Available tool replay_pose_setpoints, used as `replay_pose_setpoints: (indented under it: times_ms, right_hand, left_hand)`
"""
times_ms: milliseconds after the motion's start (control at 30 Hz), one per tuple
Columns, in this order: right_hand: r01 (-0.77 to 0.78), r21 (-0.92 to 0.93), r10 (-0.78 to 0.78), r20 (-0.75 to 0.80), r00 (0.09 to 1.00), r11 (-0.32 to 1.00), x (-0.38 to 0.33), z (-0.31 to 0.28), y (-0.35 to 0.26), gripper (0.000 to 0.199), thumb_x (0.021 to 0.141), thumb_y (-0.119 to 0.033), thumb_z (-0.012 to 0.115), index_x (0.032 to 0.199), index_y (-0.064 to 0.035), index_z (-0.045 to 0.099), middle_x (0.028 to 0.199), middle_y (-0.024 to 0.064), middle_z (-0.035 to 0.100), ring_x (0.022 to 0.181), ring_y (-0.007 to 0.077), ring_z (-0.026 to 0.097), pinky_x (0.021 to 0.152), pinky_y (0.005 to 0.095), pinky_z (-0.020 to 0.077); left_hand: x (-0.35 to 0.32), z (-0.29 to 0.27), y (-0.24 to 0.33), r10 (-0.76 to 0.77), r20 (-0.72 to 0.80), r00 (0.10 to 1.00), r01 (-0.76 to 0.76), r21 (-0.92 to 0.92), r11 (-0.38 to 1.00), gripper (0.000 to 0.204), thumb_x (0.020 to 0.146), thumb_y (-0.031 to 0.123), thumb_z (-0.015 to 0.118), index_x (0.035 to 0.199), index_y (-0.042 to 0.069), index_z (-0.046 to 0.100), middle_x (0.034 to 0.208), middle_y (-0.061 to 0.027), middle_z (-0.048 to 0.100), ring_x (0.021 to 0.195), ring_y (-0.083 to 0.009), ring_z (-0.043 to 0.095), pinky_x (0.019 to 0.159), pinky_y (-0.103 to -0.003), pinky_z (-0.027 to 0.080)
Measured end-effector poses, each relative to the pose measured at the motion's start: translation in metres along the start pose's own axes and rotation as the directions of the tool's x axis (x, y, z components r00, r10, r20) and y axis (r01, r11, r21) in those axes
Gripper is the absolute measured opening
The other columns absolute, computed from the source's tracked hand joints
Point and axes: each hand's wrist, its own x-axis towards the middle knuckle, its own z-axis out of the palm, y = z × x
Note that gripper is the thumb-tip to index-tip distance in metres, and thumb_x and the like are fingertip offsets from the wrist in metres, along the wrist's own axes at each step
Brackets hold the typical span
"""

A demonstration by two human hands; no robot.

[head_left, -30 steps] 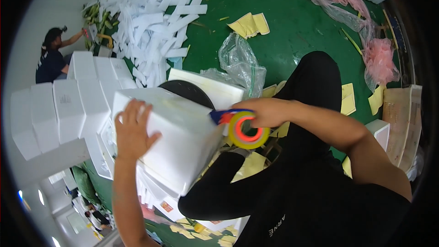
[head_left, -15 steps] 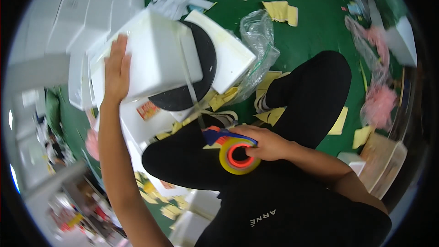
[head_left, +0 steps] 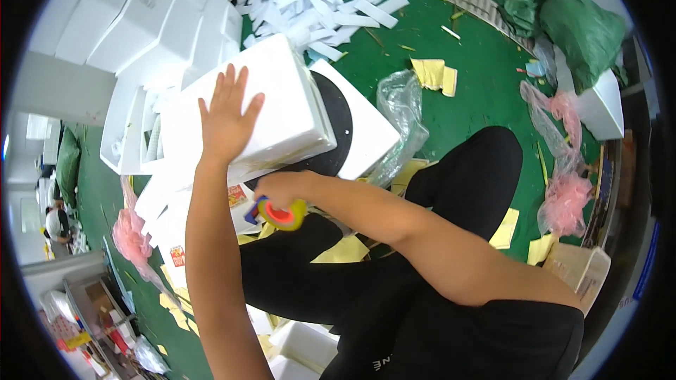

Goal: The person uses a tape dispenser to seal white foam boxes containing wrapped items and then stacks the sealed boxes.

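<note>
Up top, the left hand lies flat with fingers spread on the lid of a white foam box, which sits on a black round turntable atop a white square base, overhanging its left edge. Just below the box's near edge, the right hand is curled around a tape dispenser with a yellow-and-red roll. Loose white foam strips lie on the green floor beyond.

White foam box, yellow-orange tape roll beneath.
</note>
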Motion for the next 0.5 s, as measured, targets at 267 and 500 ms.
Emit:
replay_pose_setpoints:
  times_ms: [267,500]
  right_hand:
    - [0.461,0.844,0.681,-0.169,0.713,-0.274,-0.238,0.049,0.022,0.057,0.078,-0.012,0.065,0.132,-0.0040,0.049,0.124,0.0154,0.058,0.113,0.0303,0.059,0.098,0.0428,0.0477]
    - [0.484,0.853,0.656,-0.253,0.711,-0.196,-0.156,-0.089,0.054,0.056,0.089,-0.054,0.049,0.136,-0.0224,0.048,0.144,0.0036,0.045,0.136,0.0298,0.033,0.104,0.0739,0.0028]
  left_hand:
    - [-0.136,-0.019,-0.138,-0.842,0.110,0.528,0.594,-0.757,0.273,0.067,0.090,0.040,0.061,0.140,0.001,0.041,0.135,-0.0155,0.050,0.119,-0.0274,0.050,0.096,-0.040,0.044]
    - [-0.080,-0.010,-0.211,-0.360,0.435,0.826,0.476,-0.879,0.032,0.071,0.098,0.055,0.038,0.144,0.002,0.035,0.135,-0.0138,0.051,0.121,-0.0247,0.050,0.103,-0.036,0.040]
